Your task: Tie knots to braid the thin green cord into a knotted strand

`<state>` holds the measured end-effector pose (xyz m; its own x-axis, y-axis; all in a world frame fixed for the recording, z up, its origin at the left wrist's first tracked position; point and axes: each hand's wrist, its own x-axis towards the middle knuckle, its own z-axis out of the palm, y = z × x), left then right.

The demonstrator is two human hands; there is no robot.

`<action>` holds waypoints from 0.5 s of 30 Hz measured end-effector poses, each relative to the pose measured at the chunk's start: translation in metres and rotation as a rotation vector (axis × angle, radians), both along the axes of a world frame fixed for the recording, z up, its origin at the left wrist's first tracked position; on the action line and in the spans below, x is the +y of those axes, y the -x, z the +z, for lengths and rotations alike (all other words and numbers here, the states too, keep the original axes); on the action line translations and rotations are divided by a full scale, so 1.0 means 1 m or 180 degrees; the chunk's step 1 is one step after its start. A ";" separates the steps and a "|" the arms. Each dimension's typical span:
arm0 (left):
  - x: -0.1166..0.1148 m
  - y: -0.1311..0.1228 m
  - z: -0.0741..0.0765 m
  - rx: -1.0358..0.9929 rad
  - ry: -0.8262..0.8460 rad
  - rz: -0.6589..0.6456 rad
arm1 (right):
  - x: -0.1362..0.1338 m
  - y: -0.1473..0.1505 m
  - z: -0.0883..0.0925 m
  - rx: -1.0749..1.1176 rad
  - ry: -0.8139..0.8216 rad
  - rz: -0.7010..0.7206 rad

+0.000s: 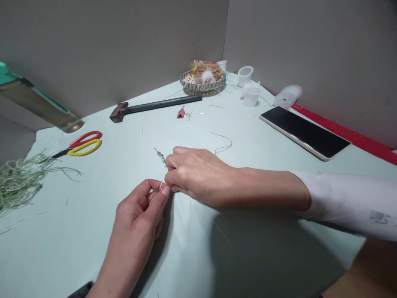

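Note:
My left hand (141, 213) pinches a thin pale strand (161, 185) between thumb and forefinger; a small loop of it stands up at the fingertips. Touching it from the right, my right hand (198, 176) is closed with its knuckles up. A short green knotted cord (160, 155) pokes out past the right knuckles, and the rest of it is hidden under the hand. What the right fingertips grip is covered. A thin dark thread (229, 142) curls on the table behind the right hand.
Loose green strands (18, 182) lie at the left beside red-and-yellow scissors (83, 143) and a bottle (43, 103). Farther back are a hammer (155, 105), a pink binder clip (180, 112), a basket (203, 87) and white plastic cups (251, 95). A phone (305, 131) lies right.

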<state>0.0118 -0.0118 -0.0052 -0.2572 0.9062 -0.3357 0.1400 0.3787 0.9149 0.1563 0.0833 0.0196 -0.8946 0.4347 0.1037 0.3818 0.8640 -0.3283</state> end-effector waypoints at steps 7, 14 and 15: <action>0.002 -0.003 0.006 -0.0125 0.0114 -0.0041 | 0.003 -0.005 -0.010 0.0493 0.0311 -0.0066; 0.001 -0.001 0.006 -0.0256 0.0205 -0.0075 | 0.003 -0.006 -0.022 0.0928 0.0717 -0.0119; 0.000 -0.001 0.006 -0.0265 0.0208 -0.0070 | 0.003 -0.006 -0.024 0.1010 0.0739 -0.0139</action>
<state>0.0127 -0.0113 0.0011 -0.2062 0.8868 -0.4136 0.0737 0.4356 0.8971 0.1626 0.0864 -0.0040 -0.8140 0.5161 0.2664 0.2648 0.7380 -0.6207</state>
